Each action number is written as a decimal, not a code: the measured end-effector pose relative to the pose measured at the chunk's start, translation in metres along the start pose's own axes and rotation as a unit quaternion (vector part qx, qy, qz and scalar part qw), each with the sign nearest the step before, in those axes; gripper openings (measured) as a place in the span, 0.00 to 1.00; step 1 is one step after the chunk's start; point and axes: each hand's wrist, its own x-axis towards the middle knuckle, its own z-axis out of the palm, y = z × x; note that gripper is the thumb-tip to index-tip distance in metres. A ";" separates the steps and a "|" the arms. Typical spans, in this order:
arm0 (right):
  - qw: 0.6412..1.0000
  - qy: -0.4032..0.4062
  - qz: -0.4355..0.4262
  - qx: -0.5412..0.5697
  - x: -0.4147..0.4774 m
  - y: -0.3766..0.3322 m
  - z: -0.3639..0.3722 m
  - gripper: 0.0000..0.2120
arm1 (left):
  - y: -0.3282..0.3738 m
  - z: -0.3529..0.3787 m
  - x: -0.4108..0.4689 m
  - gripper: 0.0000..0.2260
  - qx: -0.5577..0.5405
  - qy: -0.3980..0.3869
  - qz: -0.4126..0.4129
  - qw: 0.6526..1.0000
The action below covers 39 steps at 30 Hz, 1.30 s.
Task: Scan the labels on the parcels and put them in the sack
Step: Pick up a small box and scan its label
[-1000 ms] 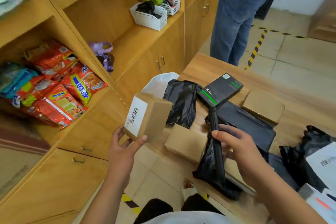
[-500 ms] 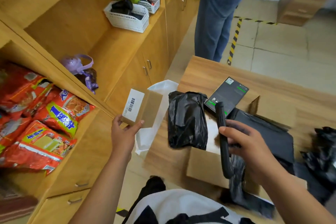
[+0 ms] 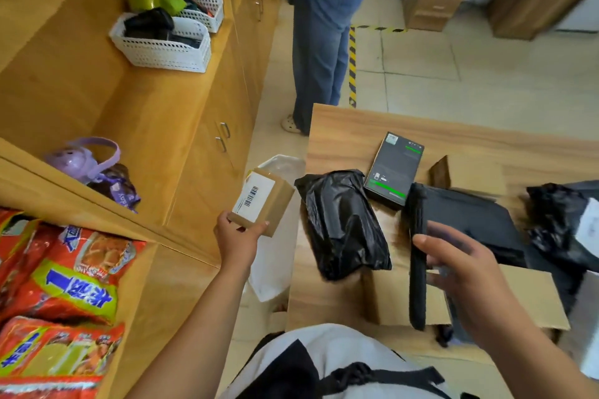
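My left hand (image 3: 238, 236) grips a small cardboard parcel (image 3: 264, 201) with a white barcode label, held out over the white sack (image 3: 275, 256) that hangs beside the table's left edge. My right hand (image 3: 466, 275) holds the black handle of the scanner (image 3: 393, 168), whose dark screen with green bars faces up over the table. A black plastic-wrapped parcel (image 3: 343, 223) lies on the table between my hands. A flat dark grey parcel (image 3: 470, 223) and cardboard boxes (image 3: 525, 298) lie under my right hand.
A wooden table (image 3: 356, 129) carries the parcels. More black bags (image 3: 557, 220) lie at its right. A wooden shelf unit on the left holds snack packets (image 3: 64, 285), white baskets (image 3: 162, 45) and a purple bottle (image 3: 81, 159). A person in jeans (image 3: 321, 42) stands beyond the table.
My left hand carried the labelled box away from the scanner, out to the left over the white sack. The scanner tipped down toward the table, and my view rose and shifted.
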 end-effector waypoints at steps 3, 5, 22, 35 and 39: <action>0.999 0.034 0.001 0.009 -0.007 0.006 -0.001 0.31 | -0.001 0.005 0.008 0.42 0.020 -0.001 -0.011 1.000; 0.998 0.055 0.000 0.020 -0.012 0.010 -0.002 0.31 | 0.001 0.008 0.012 0.43 0.055 0.000 -0.014 0.998; 0.989 0.126 0.013 0.075 -0.026 0.020 -0.064 0.12 | 0.058 0.102 -0.072 0.18 0.187 -0.272 0.227 0.916; 0.977 0.153 0.060 0.138 -0.035 0.059 -0.181 0.10 | 0.026 0.159 -0.177 0.45 0.584 -0.422 0.321 0.614; 0.978 0.129 0.078 0.145 -0.029 0.076 -0.207 0.20 | 0.007 0.138 -0.180 0.53 0.622 -0.366 0.308 0.620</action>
